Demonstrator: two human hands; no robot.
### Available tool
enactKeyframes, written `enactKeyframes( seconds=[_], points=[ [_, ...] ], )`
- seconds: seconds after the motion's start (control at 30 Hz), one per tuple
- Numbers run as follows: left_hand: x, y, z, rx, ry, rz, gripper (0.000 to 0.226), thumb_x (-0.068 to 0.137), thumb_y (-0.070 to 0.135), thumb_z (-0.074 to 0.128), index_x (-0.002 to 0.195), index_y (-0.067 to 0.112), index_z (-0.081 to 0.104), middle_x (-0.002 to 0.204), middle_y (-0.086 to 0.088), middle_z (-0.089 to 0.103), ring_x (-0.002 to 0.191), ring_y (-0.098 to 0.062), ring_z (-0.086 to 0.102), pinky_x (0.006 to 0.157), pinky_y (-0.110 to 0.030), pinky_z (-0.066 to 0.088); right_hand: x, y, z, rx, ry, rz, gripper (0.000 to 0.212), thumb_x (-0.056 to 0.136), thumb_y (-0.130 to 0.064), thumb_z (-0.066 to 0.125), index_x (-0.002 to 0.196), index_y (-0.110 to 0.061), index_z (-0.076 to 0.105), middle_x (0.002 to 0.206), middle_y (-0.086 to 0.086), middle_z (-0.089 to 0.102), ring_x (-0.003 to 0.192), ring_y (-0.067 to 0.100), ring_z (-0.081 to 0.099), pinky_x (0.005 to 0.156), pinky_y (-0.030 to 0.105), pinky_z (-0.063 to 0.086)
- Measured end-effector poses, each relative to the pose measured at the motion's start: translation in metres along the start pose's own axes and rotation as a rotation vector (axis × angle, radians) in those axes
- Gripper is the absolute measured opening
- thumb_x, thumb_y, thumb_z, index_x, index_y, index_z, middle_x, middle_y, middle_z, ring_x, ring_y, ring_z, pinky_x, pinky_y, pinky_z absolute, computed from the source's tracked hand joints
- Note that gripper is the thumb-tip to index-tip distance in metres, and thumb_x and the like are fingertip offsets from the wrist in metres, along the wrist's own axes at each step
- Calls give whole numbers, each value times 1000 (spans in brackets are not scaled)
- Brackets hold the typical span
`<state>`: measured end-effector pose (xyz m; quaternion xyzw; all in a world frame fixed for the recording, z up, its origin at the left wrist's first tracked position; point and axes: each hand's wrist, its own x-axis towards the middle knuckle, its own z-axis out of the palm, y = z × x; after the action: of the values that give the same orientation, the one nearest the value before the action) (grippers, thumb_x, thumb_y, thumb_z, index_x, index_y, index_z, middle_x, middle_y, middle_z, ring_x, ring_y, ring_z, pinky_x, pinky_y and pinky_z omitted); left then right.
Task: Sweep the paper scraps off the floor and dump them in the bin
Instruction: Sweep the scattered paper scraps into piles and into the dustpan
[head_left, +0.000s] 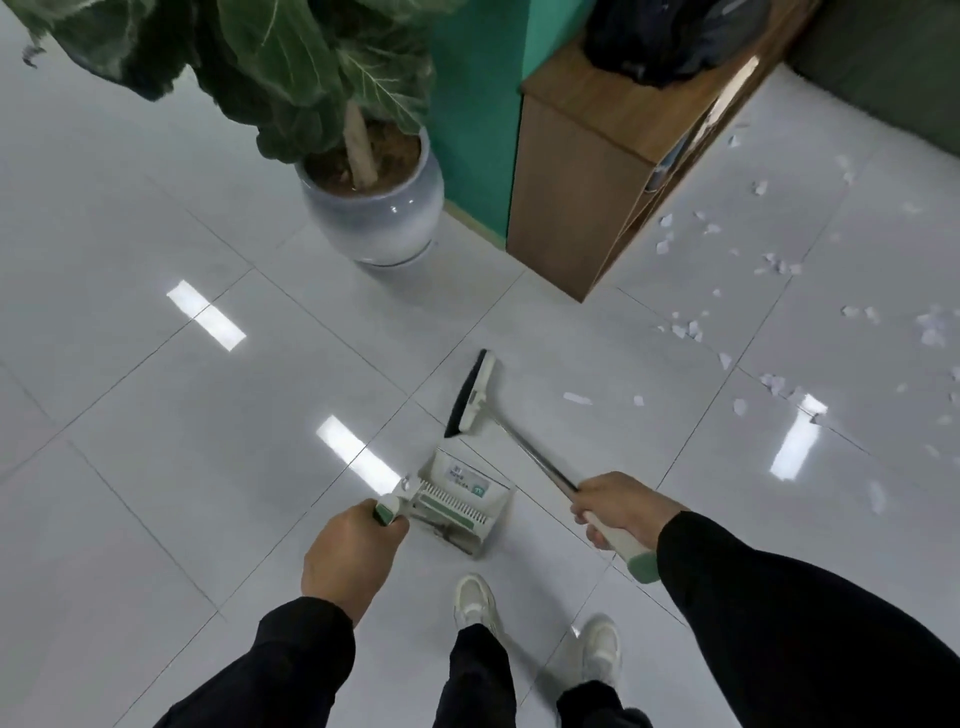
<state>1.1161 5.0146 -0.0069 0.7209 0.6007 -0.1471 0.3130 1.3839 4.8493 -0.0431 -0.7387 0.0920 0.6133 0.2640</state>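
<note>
Head view | right hand (618, 506) gripped white-and-green long-handled broom (475, 395), left hand (348, 556) gripped white plastic dustpan (462, 499) | white paper scraps (779, 270) lay scattered at right of frame, beyond broom head, nearer right hand.

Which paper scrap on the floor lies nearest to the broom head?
The long flat scrap just right of the broom head. The other scraps lie farther right.
</note>
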Motion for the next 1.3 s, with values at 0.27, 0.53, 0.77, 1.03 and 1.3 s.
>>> enactKeyframes(
  seconds=[0.27,0.53,0.77,1.03,1.3],
  points=[
    [12,83,19,97,-103,160,31,92,43,53,73,18,54,63,3,59,57,-20,52,56,-30,41,-19,49,-95,162,166,89,9,89,6,55,83,0,58,77,18,56,45,19,44,42,19,38],
    [3,207,74,174,-95,334,36,96,46,49,72,19,50,66,2,57,60,-20,50,55,-30,35,-36,110,-221,221,266,143,8,92,3,55,98,6,59,81,19,58,48,21,48,42,20,41],
    [1,268,98,189,-81,360,41,99,46,56,71,16,52,60,3,53,54,-19,47,52,-30,33,-57,150,-309,170,386,101,7,84,4,54,82,5,61,68,14,55,41,20,46,45,23,38],
    [-15,352,113,163,-17,387,55,95,66,41,71,18,54,59,5,54,54,-20,52,53,-30,40,-71,85,-376,267,349,-101,3,85,2,55,83,1,57,74,15,54,46,21,46,46,23,39],
    [13,426,102,150,10,367,56,90,71,48,72,18,58,63,0,60,59,-21,54,55,-31,39,-13,-27,-388,311,217,-138,6,86,2,54,85,-2,57,78,16,53,48,20,43,44,21,39]
  ],
)
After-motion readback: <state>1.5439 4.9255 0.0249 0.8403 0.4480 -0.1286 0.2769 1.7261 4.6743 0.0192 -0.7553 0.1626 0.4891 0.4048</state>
